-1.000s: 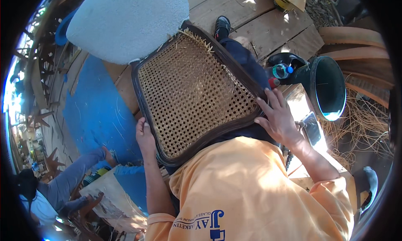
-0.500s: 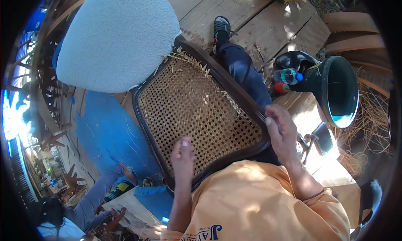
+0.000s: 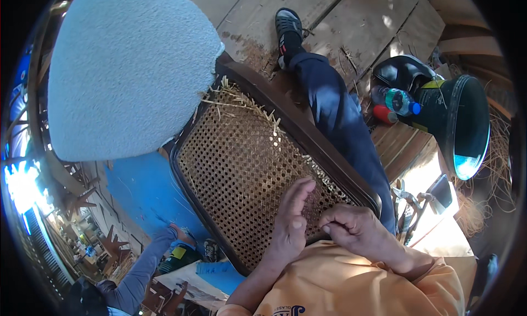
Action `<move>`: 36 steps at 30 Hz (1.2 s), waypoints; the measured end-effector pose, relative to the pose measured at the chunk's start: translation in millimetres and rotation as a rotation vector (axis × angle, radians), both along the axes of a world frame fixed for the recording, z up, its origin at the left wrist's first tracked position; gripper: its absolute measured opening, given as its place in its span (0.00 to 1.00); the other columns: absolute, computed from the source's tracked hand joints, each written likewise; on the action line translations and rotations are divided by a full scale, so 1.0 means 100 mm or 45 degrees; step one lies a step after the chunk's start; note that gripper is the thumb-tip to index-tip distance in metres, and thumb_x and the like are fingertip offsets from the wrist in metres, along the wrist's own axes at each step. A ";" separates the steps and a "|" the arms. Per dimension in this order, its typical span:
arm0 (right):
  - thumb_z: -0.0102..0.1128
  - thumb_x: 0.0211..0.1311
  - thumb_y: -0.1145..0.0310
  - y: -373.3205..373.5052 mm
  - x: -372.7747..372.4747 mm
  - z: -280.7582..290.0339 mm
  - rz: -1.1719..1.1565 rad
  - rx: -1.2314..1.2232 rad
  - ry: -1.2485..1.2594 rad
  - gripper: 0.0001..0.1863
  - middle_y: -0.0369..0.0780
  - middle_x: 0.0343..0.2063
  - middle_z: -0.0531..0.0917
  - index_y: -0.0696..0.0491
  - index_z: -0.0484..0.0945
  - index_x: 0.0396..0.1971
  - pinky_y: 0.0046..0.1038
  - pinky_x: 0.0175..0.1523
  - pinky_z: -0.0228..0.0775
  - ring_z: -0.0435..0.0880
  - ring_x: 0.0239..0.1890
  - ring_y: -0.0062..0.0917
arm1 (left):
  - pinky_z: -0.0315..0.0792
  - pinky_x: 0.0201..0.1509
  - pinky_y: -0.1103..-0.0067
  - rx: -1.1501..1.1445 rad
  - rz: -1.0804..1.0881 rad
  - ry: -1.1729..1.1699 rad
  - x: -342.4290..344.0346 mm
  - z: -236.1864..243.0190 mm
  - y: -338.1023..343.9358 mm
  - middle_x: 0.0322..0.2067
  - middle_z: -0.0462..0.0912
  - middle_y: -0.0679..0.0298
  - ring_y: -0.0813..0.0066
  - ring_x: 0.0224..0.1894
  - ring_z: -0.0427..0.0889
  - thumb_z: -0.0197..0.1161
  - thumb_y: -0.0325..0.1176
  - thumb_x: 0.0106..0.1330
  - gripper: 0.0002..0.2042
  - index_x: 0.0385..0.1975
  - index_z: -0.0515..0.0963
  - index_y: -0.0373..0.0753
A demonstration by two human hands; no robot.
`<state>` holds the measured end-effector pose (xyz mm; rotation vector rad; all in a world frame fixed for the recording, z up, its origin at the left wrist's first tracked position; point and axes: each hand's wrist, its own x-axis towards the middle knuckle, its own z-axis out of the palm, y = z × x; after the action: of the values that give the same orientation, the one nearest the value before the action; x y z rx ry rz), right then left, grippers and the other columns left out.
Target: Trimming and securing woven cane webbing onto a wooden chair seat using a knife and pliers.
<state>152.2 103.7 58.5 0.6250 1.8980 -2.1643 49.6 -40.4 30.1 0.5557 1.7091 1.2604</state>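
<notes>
Clear plastic bottle (image 3: 399, 101), teal label, blue cap, right of leg; red bottle (image 3: 385, 114) just beside

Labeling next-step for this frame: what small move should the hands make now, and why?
Probably draw the strand through with the right hand: its fingers are pinched at the woven cane panel near the dark frame, while the left hand lies flat on the weave, steadying it.
</notes>
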 end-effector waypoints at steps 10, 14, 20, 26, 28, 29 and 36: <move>0.50 0.54 0.83 -0.19 -0.07 -0.21 -0.176 0.257 -0.276 0.17 0.43 0.32 0.79 0.59 0.70 0.46 0.24 0.39 0.73 0.80 0.34 0.26 | 0.57 0.61 0.69 0.212 0.663 -0.715 0.14 -0.16 0.10 0.59 0.63 0.55 0.61 0.58 0.65 0.28 0.70 0.61 0.43 0.61 0.56 0.35; 0.45 0.58 0.83 -0.21 -0.13 -0.18 -0.289 0.112 -0.432 0.17 0.39 0.34 0.78 0.60 0.65 0.49 0.19 0.36 0.73 0.79 0.31 0.18 | 0.62 0.56 0.71 0.244 0.834 -0.925 0.07 -0.18 0.09 0.55 0.66 0.57 0.65 0.54 0.68 0.33 0.66 0.63 0.37 0.57 0.61 0.36; 0.45 0.63 0.80 -0.14 0.03 -0.05 -0.678 -0.147 -0.297 0.12 0.37 0.33 0.77 0.58 0.67 0.46 0.17 0.35 0.72 0.78 0.30 0.17 | 0.72 0.44 0.73 -0.338 0.162 0.299 0.11 -0.10 0.02 0.42 0.75 0.60 0.64 0.44 0.76 0.58 0.38 0.62 0.14 0.44 0.71 0.39; 0.48 0.64 0.77 0.08 0.07 -0.06 -0.706 -0.132 -0.179 0.11 0.36 0.32 0.78 0.56 0.68 0.45 0.16 0.33 0.71 0.78 0.29 0.17 | 0.73 0.35 0.73 -0.482 -0.288 0.897 0.06 -0.15 0.11 0.32 0.77 0.60 0.65 0.32 0.78 0.63 0.29 0.56 0.10 0.37 0.73 0.39; 0.49 0.63 0.74 0.17 0.03 -0.04 -0.805 -0.133 -0.189 0.11 0.36 0.32 0.78 0.57 0.68 0.46 0.16 0.33 0.70 0.78 0.29 0.17 | 0.71 0.29 0.78 -0.277 -0.037 0.495 0.04 -0.15 0.17 0.27 0.76 0.61 0.71 0.24 0.75 0.61 0.27 0.59 0.08 0.36 0.72 0.38; 0.49 0.63 0.74 0.22 -0.04 -0.02 -0.800 -0.136 -0.175 0.11 0.36 0.32 0.78 0.57 0.68 0.46 0.16 0.33 0.70 0.78 0.29 0.17 | 0.71 0.29 0.78 -0.276 -0.031 0.508 0.01 -0.13 0.21 0.27 0.76 0.61 0.71 0.24 0.75 0.61 0.27 0.59 0.08 0.36 0.72 0.38; 0.53 0.60 0.75 0.31 -0.41 -0.15 -0.563 0.325 -0.151 0.09 0.36 0.27 0.79 0.59 0.75 0.40 0.15 0.32 0.68 0.77 0.27 0.14 | 0.72 0.35 0.75 -0.036 -0.194 0.459 -0.31 0.15 0.64 0.29 0.78 0.63 0.71 0.30 0.78 0.60 0.25 0.59 0.08 0.36 0.72 0.32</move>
<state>111.0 134.7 43.8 1.2994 2.1481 -2.0646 18.8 23.6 45.6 0.9224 1.9331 1.0719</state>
